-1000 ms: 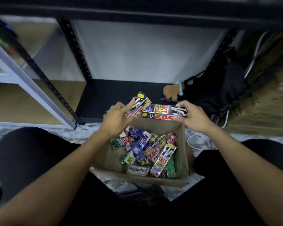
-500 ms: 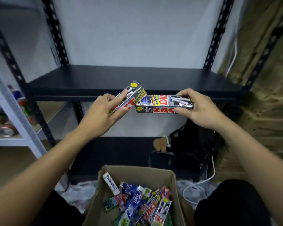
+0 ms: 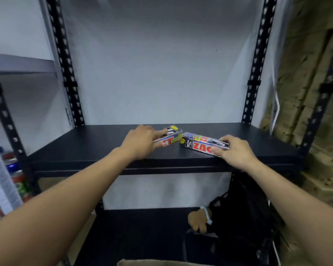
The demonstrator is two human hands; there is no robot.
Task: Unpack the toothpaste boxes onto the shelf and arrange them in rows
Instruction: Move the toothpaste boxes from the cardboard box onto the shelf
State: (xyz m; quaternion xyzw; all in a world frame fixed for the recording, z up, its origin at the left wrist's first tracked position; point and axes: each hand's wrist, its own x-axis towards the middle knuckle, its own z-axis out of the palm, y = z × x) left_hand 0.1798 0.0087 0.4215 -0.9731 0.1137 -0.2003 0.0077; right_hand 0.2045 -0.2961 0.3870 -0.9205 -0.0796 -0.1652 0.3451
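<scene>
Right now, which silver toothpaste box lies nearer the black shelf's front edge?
The silver toothpaste box under the right hand, showing red ZAC lettering; the other box, in the left hand, sits farther back.

Single head-worn view, facing forward and slightly down, close to the black shelf [image 3: 104, 146], both forearms entering from below

2 slim bare forearms [image 3: 65, 198]; left hand [image 3: 140, 144], right hand [image 3: 236, 153] apparently bare too.
</scene>
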